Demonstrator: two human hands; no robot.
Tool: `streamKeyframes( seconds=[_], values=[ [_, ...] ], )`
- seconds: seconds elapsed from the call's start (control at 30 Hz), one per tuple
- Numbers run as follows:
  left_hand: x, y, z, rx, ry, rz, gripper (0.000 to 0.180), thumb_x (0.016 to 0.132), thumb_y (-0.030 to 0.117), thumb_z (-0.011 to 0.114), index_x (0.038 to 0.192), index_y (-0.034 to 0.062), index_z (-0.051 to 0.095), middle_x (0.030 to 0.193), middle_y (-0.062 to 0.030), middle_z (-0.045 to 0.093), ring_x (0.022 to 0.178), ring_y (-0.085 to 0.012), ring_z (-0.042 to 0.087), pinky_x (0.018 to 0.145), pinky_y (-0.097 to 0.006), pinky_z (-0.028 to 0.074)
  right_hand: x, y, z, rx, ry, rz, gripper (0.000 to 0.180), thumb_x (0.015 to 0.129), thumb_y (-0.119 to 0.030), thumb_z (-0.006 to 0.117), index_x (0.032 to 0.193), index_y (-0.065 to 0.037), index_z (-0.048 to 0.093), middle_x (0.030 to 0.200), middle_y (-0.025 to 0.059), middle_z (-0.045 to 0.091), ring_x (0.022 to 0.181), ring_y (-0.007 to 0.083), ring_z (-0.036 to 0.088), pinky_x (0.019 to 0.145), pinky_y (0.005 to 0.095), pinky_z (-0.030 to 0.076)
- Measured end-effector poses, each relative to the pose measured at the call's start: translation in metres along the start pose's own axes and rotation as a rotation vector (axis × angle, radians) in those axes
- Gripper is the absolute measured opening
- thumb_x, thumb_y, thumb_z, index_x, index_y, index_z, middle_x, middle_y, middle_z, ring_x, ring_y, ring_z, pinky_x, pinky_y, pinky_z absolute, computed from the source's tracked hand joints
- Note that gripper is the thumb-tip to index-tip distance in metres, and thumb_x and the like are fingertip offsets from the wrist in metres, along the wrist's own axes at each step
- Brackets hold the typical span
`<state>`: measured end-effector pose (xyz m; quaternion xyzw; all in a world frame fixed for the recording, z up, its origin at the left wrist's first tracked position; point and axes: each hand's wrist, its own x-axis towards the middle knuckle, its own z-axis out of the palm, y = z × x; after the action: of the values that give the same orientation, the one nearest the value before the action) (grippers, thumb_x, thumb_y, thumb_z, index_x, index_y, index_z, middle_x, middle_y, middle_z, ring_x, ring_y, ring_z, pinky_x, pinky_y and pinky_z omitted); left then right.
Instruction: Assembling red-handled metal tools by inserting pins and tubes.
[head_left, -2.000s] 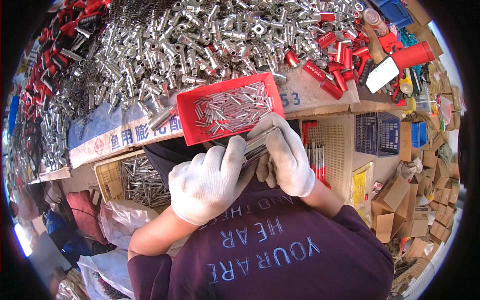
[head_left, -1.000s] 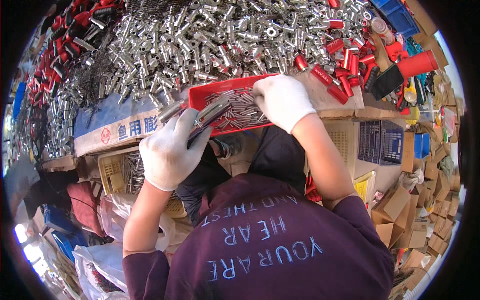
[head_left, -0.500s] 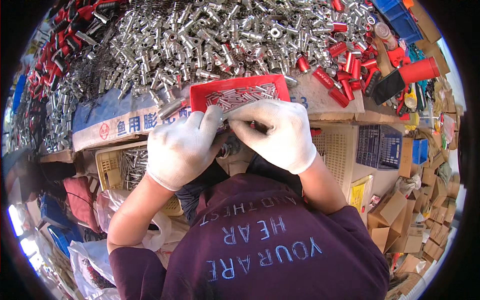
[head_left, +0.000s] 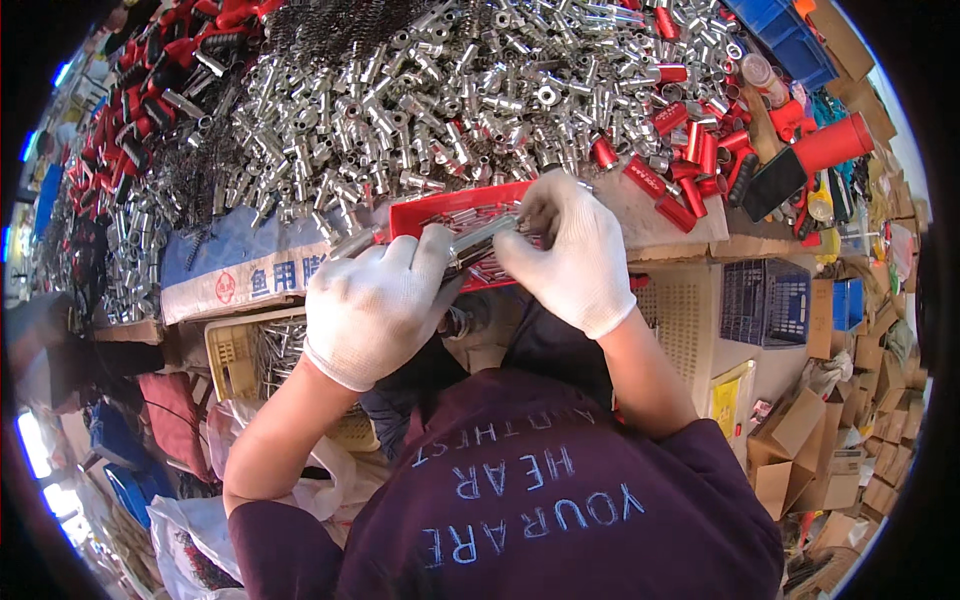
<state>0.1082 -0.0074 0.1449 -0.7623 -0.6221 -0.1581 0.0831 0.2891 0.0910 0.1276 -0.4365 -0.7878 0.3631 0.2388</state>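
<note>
Head view: gloved left hand (head_left: pixel 375 300) grips a bundle of metal rods (head_left: pixel 470 245); right hand (head_left: pixel 570 250) pinches the bundle's far end, over a red tray (head_left: pixel 415 218) at the surface (head_left: pixel 660 215) edge, beside heaped silver tubes (head_left: pixel 400 110).

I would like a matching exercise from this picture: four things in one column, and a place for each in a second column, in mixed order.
1. red tray
2. pile of shiny metal tubes
3. blue crate
4. cream basket

a. below the bench edge, to the right
b. under both gloved hands
c. covering the bench beyond the tray
d. below the bench edge, to the left

Pairs: 1-b, 2-c, 3-a, 4-d
</note>
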Motion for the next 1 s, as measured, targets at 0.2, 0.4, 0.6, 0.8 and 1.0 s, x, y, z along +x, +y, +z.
streamKeyframes(
  seconds=[0.2,0.4,0.6,0.8,1.0],
  values=[
    [0.015,0.008,-0.006,-0.069,0.080,0.014,0.046,0.073,0.027,0.081,0.111,0.0084,0.064,0.074,-0.0059,0.064,0.057,-0.0234,0.063,0.050,-0.035,0.047,0.001,0.017,0.000,1.164,-0.278,0.330,0.033,0.087,-0.013,0.058,0.116,0.003,0.061,0.103,0.0097,0.068,0.092,0.0186,0.066,0.083,0.0331,0.053],
    [0.022,0.013,0.003,-0.068,0.130,-0.009,0.043,0.071,0.024,0.083,0.108,0.0078,0.066,0.077,-0.0082,0.066,0.061,-0.0246,0.066,0.053,-0.034,0.050,-0.002,0.017,0.002,1.246,-0.217,0.386,0.020,0.089,-0.018,0.067,0.096,0.000,0.068,0.091,0.0043,0.067,0.080,0.0116,0.064,0.074,0.0258,0.051],
    [0.042,0.035,0.009,-0.090,0.129,-0.112,0.039,0.072,0.019,0.082,0.107,0.0071,0.068,0.081,-0.0087,0.069,0.064,-0.0271,0.067,0.057,-0.035,0.052,-0.010,0.023,0.003,1.501,-0.058,0.371,0.033,0.093,-0.023,0.066,0.116,-0.001,0.061,0.106,0.0055,0.067,0.095,0.0146,0.064,0.084,0.0307,0.051],
    [0.075,0.072,0.041,-0.210,0.229,0.030,0.040,0.073,0.026,0.079,0.106,0.0097,0.065,0.076,-0.0049,0.066,0.058,-0.0211,0.065,0.051,-0.033,0.050,-0.023,0.051,-0.008,1.086,0.369,0.039,0.028,0.096,-0.020,0.057,0.115,0.000,0.060,0.103,0.0075,0.067,0.091,0.0165,0.064,0.080,0.0335,0.049],
    [0.147,0.104,0.062,-0.671,-0.158,0.141,0.025,0.092,0.028,0.060,0.104,0.0071,0.066,0.084,-0.0168,0.068,0.079,-0.0341,0.068,0.067,-0.043,0.052,-0.036,0.125,-0.053,0.516,0.810,0.071,0.018,0.086,0.009,0.055,0.101,-0.001,0.054,0.098,0.0113,0.062,0.091,0.0206,0.064,0.081,0.0319,0.055]
  ],
)
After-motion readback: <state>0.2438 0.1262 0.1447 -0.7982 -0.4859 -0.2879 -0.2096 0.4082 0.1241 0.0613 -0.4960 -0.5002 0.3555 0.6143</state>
